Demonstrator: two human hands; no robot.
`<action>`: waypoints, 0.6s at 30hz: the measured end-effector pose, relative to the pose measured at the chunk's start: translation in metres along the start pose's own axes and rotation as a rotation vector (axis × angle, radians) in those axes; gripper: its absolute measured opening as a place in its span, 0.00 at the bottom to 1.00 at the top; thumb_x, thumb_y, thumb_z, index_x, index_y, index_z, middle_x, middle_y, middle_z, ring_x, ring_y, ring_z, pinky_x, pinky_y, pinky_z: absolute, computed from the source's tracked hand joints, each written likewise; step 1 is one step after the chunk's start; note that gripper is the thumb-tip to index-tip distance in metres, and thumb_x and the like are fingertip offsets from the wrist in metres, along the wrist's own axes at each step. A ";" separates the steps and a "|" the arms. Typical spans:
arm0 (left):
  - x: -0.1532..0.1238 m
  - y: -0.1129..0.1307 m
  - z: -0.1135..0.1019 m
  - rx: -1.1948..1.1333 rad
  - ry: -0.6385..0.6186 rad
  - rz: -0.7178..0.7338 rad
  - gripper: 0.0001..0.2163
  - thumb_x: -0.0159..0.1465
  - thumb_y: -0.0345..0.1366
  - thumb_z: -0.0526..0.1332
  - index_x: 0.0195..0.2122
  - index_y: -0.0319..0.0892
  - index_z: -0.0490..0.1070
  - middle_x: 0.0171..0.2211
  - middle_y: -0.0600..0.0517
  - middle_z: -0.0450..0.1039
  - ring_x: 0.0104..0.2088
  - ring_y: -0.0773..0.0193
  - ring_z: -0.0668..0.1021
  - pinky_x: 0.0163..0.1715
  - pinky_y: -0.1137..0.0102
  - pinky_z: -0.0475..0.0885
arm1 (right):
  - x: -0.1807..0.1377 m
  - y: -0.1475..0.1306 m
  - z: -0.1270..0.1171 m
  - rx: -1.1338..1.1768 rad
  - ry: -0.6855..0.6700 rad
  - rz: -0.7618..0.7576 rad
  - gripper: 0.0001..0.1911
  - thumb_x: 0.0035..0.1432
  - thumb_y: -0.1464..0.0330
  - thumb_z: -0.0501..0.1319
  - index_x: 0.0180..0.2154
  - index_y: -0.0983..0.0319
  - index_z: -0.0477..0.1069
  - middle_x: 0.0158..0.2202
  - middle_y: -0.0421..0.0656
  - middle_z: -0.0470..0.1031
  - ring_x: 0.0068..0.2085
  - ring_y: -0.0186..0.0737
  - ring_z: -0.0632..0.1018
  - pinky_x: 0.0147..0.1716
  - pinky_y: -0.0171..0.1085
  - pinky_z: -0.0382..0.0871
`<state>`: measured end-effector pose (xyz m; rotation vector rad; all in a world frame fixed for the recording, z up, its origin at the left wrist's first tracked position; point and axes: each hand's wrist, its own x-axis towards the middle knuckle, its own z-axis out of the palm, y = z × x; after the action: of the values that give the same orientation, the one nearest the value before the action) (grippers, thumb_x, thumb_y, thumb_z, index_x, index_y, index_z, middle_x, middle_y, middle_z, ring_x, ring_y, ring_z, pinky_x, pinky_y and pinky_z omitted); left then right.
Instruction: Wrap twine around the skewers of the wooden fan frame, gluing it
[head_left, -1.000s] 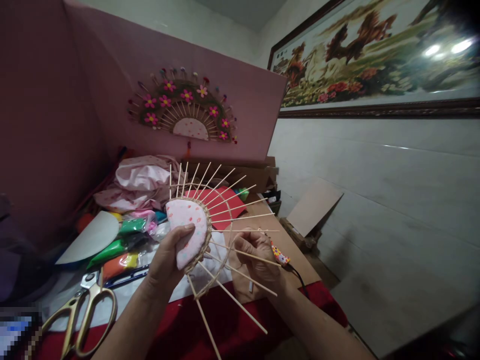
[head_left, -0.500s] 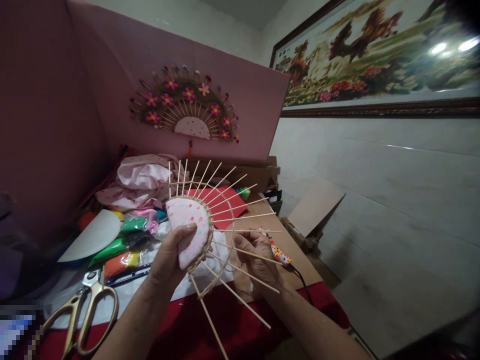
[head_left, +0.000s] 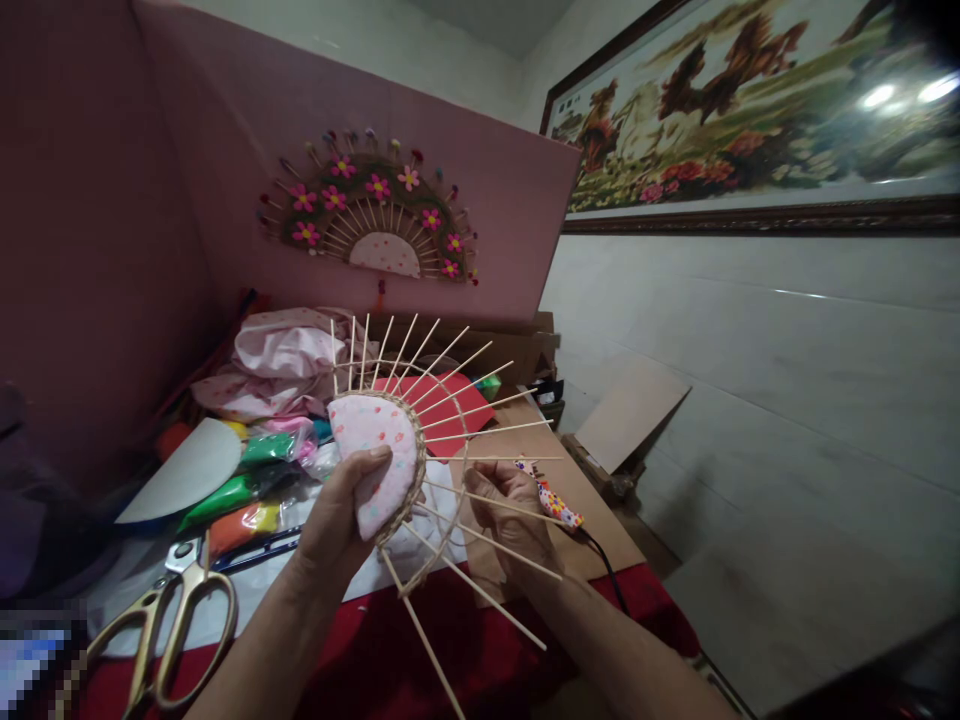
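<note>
My left hand [head_left: 337,515] grips a half-made fan [head_left: 379,455]: a pink dotted fabric semicircle edged with woven twine, with several thin wooden sticks [head_left: 465,410] spreading out from it. The thumb lies across the fabric. My right hand [head_left: 510,510] is closed behind the lower sticks, fingers pinched on a strand of twine [head_left: 450,510] running between them. A tool with a colourful dotted handle and black cord [head_left: 559,508] lies just past the right hand.
A finished flowered fan [head_left: 375,215] hangs on the pink board. On the table lie gold scissors [head_left: 161,615], coloured clay packets [head_left: 240,490], pink cloth [head_left: 289,355], a red sheet [head_left: 450,405], a white half-disc [head_left: 184,470] and cardboard [head_left: 630,410]. A framed picture [head_left: 750,110] hangs at right.
The fan has turned slightly in my left hand and risen a little. My right hand has shifted a bit up and left among the sticks.
</note>
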<state>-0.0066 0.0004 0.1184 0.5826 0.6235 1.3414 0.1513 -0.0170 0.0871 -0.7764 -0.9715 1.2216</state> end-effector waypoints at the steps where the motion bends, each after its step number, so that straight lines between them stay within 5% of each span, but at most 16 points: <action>1: 0.000 0.000 0.000 -0.001 -0.001 -0.001 0.05 0.50 0.28 0.60 0.27 0.32 0.73 0.21 0.46 0.76 0.19 0.63 0.76 0.20 0.71 0.75 | 0.000 0.000 0.000 -0.001 0.009 0.008 0.12 0.46 0.64 0.67 0.24 0.65 0.67 0.16 0.31 0.54 0.18 0.24 0.52 0.16 0.29 0.42; 18: -0.001 0.000 0.000 -0.006 0.011 0.008 0.06 0.50 0.28 0.59 0.29 0.33 0.72 0.22 0.46 0.76 0.19 0.61 0.76 0.19 0.70 0.74 | -0.003 0.000 0.002 -0.013 0.030 0.031 0.13 0.44 0.63 0.68 0.25 0.64 0.68 0.17 0.32 0.58 0.18 0.24 0.52 0.16 0.28 0.43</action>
<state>-0.0068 -0.0003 0.1180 0.5736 0.6263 1.3549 0.1492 -0.0203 0.0877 -0.8201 -0.9468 1.2286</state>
